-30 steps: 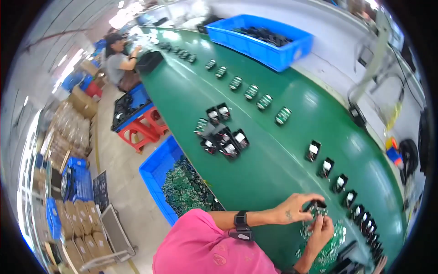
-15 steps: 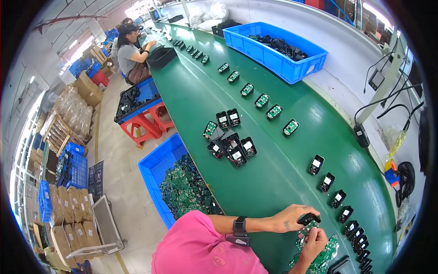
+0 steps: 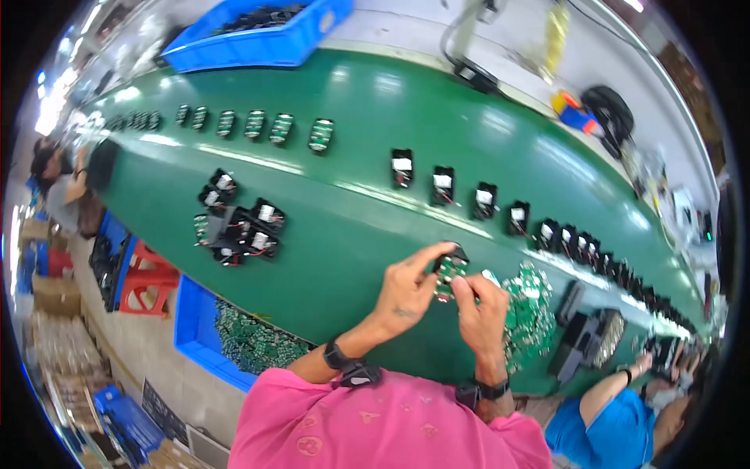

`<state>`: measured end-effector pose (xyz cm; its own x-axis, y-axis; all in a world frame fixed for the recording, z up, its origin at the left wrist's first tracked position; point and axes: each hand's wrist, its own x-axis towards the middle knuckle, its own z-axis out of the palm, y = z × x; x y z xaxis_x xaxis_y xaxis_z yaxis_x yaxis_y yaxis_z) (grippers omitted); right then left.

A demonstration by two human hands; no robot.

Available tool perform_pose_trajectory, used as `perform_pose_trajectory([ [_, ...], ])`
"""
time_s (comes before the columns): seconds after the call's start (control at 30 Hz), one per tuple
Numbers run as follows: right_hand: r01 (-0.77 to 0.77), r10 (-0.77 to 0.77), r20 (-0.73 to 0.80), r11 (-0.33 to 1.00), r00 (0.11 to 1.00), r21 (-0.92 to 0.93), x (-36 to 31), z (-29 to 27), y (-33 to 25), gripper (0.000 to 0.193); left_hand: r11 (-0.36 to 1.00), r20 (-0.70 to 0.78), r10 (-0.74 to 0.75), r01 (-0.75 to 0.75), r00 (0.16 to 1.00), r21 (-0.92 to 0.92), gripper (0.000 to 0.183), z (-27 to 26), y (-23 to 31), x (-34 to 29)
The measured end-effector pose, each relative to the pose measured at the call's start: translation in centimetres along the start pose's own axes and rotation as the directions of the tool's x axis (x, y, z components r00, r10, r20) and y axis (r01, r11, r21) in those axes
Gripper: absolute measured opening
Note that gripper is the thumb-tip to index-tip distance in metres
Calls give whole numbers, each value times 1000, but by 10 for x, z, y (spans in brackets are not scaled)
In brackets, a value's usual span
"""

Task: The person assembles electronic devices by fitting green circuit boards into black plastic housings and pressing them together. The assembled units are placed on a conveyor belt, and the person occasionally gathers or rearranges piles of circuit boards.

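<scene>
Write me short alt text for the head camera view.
Both hands, left hand and right hand, hold a small black unit with a green circuit board above a green conveyor belt. Rows of similar black units line the belt, and loose circuit boards are piled beside the right hand.

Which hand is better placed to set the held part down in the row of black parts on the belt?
Left, probably. The left hand pinches the black part from the belt side, nearest the row. The right hand is nearer the green board pile.

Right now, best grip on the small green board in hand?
Probably by its long edges. The green circuit board sits upright between both hands, left hand pinching from the left, right hand from below, so the component face stays untouched.
</scene>
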<state>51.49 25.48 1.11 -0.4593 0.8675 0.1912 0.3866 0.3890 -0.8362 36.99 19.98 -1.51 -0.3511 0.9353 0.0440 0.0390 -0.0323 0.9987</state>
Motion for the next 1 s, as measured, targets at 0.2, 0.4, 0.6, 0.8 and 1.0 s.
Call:
perform_pose_trajectory([
  [0.2,-20,20,-12,999,1000,-43,-1,0,3,25,892,196,-19,105,980,-440,43,-9,1,-4],
  [0.4,-123,123,-1,990,992,-68,-6,6,7,27,920,75,-167,182,983,-346,32,-1,-5,-7],
  [0.6,-146,124,165,981,978,128,2,8,-1,43,945,50,-174,181,984,-271,29,3,-8,-3],
  [0.8,-223,174,205,943,963,249,2,19,11,39,940,-3,-175,166,985,-298,25,6,-13,-2],
  [1.0,-183,114,206,917,972,353,-5,29,28,36,983,-66,-37,24,997,-180,26,4,-18,-8],
])
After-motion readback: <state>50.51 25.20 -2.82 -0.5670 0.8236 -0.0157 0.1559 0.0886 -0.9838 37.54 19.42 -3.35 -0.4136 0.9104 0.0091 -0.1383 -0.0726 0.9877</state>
